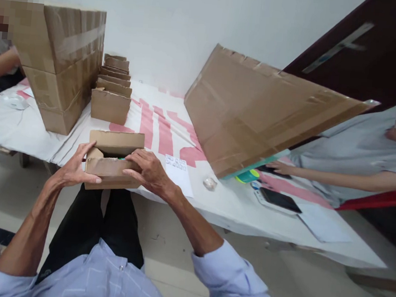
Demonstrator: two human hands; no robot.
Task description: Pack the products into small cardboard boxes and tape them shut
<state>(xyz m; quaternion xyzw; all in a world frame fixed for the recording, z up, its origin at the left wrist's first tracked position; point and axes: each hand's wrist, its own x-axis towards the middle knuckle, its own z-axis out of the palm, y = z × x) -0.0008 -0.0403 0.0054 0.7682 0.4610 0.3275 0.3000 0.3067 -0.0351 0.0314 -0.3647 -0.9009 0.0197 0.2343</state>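
A small cardboard box [112, 168] with raised flaps sits at the front edge of the cloth-covered table, above my lap. My left hand [77, 165] grips its left side, thumb across the front and fingers toward the back corner. On the right, my right hand [150, 169] holds the front flap near the box's right end, its fingers bent over the edge. A bit of something green shows in the opening by my right fingertips; the rest of the inside is hidden.
Stacked cardboard boxes [76, 62] and a row of open boxes [110, 105] stand behind to the left. A large cardboard panel [257, 112] leans at the right. Nearby are a paper sheet [179, 174], a small clear item [210, 183] and a phone [280, 200]. People sit on both sides.
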